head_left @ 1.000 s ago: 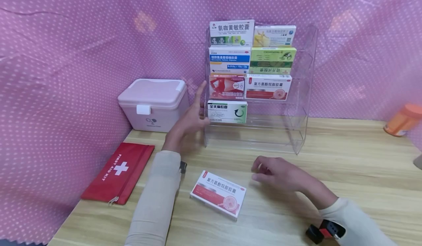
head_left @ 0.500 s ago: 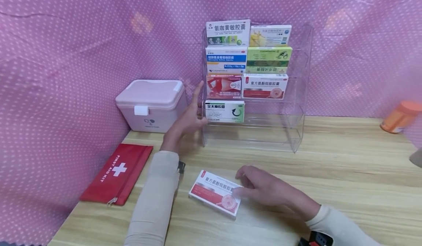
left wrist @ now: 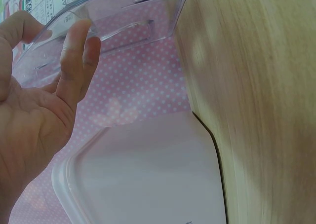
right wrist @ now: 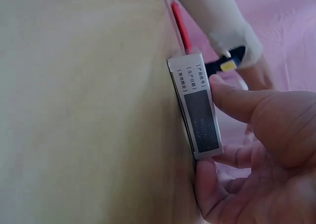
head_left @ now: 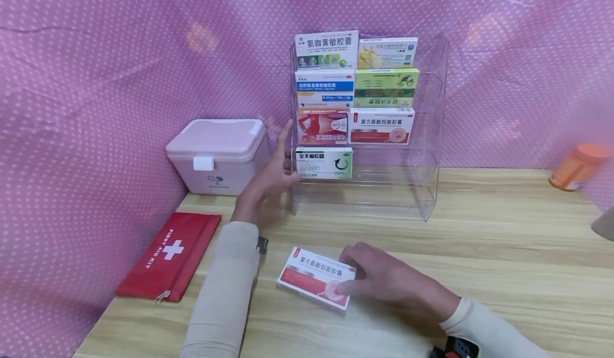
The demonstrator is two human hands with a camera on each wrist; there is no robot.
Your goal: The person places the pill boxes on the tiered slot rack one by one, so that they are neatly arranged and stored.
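Since a second ago the right hand [head_left: 384, 281] has slid left onto the flat red-and-white cardboard medicine box [head_left: 314, 278] at lower centre, thumb and fingers curled round its near end, probably to lift it. The left hand [head_left: 268, 179], fingers straight, braces the clear acrylic tiered rack [head_left: 431, 134], likely steadying it.

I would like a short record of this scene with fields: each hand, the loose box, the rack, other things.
Left hand: left hand open, fingers straight against the left side of the clear rack
Right hand: right hand grips the red and white box at its edge
Box: flat on the wooden table
Rack: seven medicine boxes on its shelves
Other things: pink case, red first aid pouch, orange bottle
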